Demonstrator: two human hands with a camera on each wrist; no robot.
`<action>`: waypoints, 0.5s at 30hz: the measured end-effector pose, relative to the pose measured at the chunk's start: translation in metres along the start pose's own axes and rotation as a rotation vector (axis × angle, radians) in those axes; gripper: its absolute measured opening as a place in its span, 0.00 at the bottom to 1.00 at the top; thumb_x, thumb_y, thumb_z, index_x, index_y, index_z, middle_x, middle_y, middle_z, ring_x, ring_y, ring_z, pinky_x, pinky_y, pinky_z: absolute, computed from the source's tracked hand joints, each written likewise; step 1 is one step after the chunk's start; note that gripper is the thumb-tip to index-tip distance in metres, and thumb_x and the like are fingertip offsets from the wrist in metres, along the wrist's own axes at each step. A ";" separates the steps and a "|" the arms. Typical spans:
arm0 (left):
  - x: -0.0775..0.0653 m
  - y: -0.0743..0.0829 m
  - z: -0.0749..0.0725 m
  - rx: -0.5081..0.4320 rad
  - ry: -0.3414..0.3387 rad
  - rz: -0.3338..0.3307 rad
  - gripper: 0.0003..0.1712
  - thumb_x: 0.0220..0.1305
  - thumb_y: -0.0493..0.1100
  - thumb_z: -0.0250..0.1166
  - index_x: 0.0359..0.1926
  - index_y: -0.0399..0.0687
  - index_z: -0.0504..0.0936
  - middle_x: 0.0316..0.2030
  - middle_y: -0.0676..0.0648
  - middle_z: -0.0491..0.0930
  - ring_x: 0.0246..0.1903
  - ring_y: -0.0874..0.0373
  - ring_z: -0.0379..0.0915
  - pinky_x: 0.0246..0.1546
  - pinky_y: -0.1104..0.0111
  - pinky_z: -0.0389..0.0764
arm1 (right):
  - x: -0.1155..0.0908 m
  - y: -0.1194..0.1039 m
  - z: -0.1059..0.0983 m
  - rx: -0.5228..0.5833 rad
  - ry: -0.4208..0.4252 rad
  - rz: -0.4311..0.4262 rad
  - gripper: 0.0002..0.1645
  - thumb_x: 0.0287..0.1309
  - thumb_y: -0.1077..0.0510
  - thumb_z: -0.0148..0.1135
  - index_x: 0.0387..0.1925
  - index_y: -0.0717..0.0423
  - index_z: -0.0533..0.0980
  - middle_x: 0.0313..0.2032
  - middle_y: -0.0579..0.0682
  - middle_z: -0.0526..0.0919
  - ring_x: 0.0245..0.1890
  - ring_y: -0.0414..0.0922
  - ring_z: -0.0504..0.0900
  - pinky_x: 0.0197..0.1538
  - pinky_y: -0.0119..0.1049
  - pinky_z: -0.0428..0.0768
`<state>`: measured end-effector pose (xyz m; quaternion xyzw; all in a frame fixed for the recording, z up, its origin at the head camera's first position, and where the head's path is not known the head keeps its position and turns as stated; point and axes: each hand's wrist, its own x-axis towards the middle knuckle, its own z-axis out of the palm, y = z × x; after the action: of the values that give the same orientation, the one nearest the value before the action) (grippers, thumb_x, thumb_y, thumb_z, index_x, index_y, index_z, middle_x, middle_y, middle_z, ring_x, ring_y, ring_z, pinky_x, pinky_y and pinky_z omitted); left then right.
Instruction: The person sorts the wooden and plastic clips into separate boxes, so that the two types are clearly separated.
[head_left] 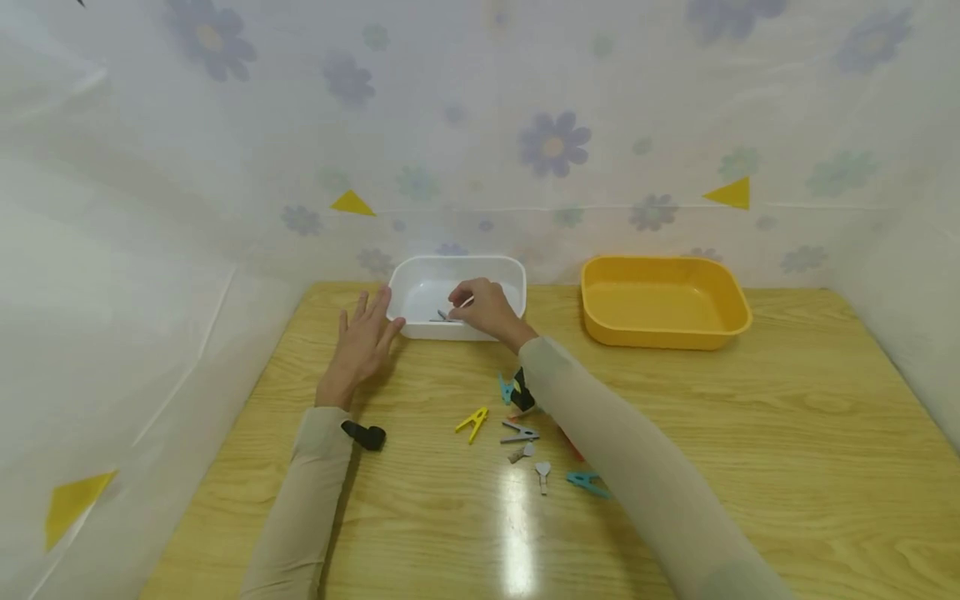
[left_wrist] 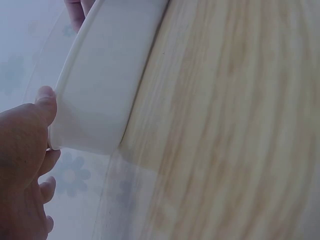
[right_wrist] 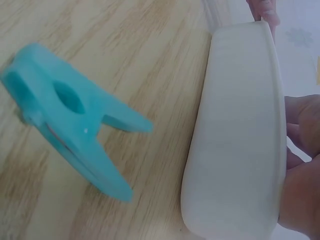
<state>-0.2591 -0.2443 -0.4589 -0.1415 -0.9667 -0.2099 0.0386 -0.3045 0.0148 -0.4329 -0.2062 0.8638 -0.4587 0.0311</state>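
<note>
Both hands are at a white plastic tray (head_left: 459,331) standing by the back edge of the table. My left hand (head_left: 362,346) touches its left front corner, fingers mostly straight, with the thumb (left_wrist: 46,102) on the rim in the left wrist view. Over the front wall reaches my right hand (head_left: 486,308), its fingertips low inside the tray with bent fingers. A grey clothespin (head_left: 444,317) lies right at those fingertips, its spread legs toward the left and its other end hidden; I cannot tell whether the fingers pinch it.
On the table lie a yellow clothespin (head_left: 472,423), a grey-purple clothespin (head_left: 519,432), teal clothespins (head_left: 588,483) (right_wrist: 75,115) and small clips with hearts (head_left: 543,475). An orange-red piece (head_left: 573,446) is partly under the right sleeve. A yellow tray (head_left: 663,335) stands back right.
</note>
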 end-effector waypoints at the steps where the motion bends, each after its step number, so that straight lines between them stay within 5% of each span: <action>1: 0.000 0.000 0.000 0.001 -0.001 0.001 0.41 0.82 0.62 0.40 0.83 0.45 0.41 0.82 0.44 0.42 0.80 0.41 0.28 0.73 0.36 0.28 | 0.000 0.001 -0.001 0.004 0.007 -0.009 0.13 0.63 0.65 0.70 0.48 0.67 0.83 0.43 0.57 0.87 0.44 0.51 0.86 0.49 0.39 0.84; 15: 0.006 -0.003 -0.004 0.029 -0.018 0.013 0.42 0.83 0.62 0.38 0.83 0.44 0.39 0.81 0.43 0.41 0.79 0.37 0.31 0.73 0.36 0.29 | -0.034 -0.006 -0.037 0.103 0.099 -0.085 0.12 0.65 0.61 0.69 0.47 0.62 0.84 0.42 0.55 0.87 0.41 0.49 0.86 0.48 0.41 0.85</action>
<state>-0.2657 -0.2471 -0.4556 -0.1491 -0.9689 -0.1945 0.0334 -0.2803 0.0532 -0.4113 -0.2179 0.8300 -0.5130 -0.0204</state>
